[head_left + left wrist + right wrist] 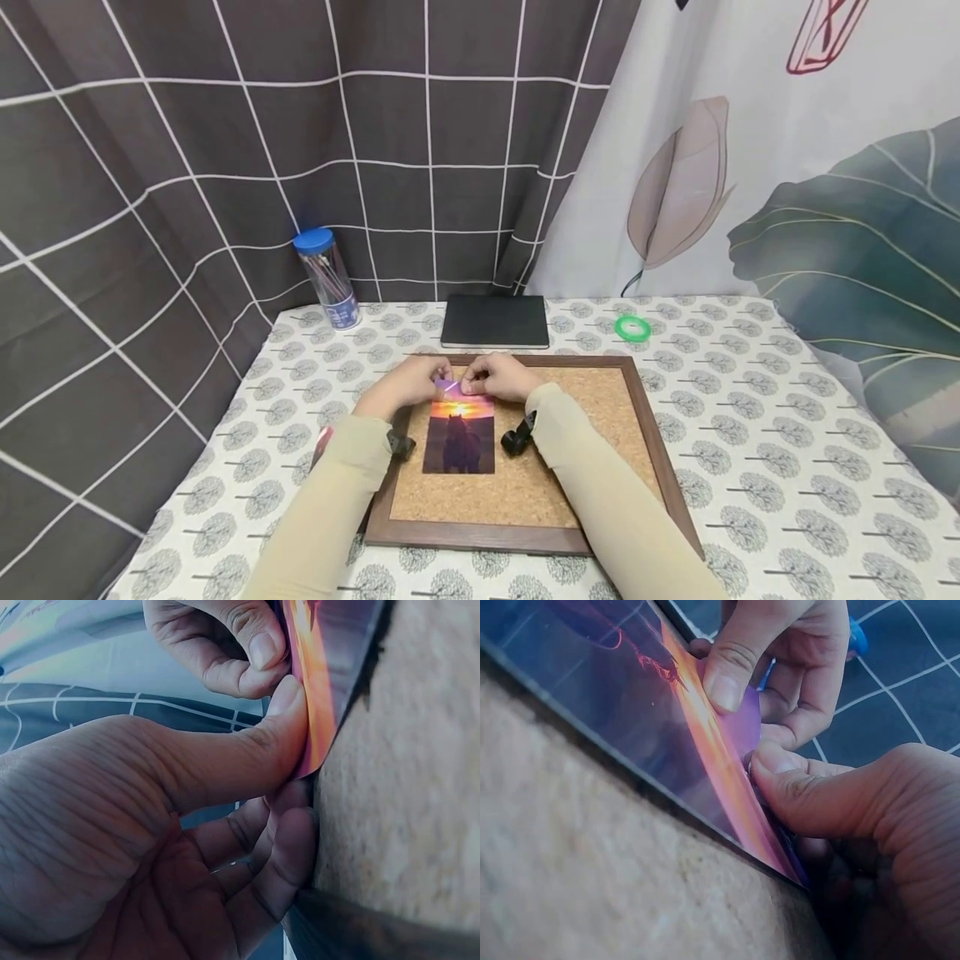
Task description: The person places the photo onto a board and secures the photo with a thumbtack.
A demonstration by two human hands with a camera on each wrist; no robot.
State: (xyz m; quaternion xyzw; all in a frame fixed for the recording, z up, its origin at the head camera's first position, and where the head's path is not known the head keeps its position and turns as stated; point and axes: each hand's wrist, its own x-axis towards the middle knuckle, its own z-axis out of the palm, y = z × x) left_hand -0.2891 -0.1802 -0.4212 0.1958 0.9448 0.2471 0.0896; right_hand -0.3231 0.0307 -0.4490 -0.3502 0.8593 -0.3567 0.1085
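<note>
Over on the left of the table [757,467] stands a blue-lidded jar [327,279]. Then the left hand [405,385] pinches the upper edge of a sunset photo [459,450] on the corkboard [600,417], the right hand [504,377] pinching beside it; green tape [621,331] lies beyond.

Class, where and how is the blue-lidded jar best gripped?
Best gripped, I'd judge, round the jar, at its clear middle below the blue lid, coming from the near side: it's a tall cylinder, with the grid-patterned curtain behind.

A blue-lidded canister [330,283] stands left of a black notebook [495,322].
</note>
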